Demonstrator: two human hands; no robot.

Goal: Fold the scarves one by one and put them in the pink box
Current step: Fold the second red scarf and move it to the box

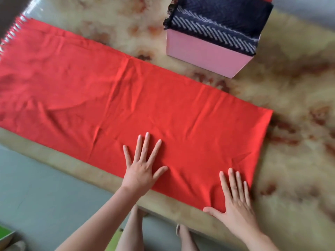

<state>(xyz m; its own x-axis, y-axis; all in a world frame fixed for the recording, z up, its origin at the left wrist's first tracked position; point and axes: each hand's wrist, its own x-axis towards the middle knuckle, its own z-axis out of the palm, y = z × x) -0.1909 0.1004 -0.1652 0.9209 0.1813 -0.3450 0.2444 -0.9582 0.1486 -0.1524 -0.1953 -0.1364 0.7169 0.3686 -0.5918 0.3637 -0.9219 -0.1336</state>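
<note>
You look down at one long bright red woven scarf [126, 98] spread flat along the near side of a glossy cream and rust marble-patterned table [299, 142]. It lies stretched out, probably so its creases can be smoothed before the next fold. One fringed end [14, 29] shows at the far left. The right end is a clean straight edge with no fringe, so the scarf may already be doubled over once.

Both your hands lie on the scarf, palms down, gripping nothing. Your left hand [143, 167] rests near the scarf's near edge with straight, spread fingers. Your right hand [235, 201] presses the near right corner, fingers straight and closer together. Flat palms like these suit smoothing the cloth and pinning it in place.

One rectangular pink cardboard box [204, 51] stands open beyond the scarf, apart from it and within reach for the finished fold. Inside is one folded navy scarf with white diagonal stripes [217, 24], filling the box to its rim. A sliver of red shows at the box's far edge; what it is cannot be told.

Count: two hands, one scarf on the table, one box, one scarf clearly inside.
</note>
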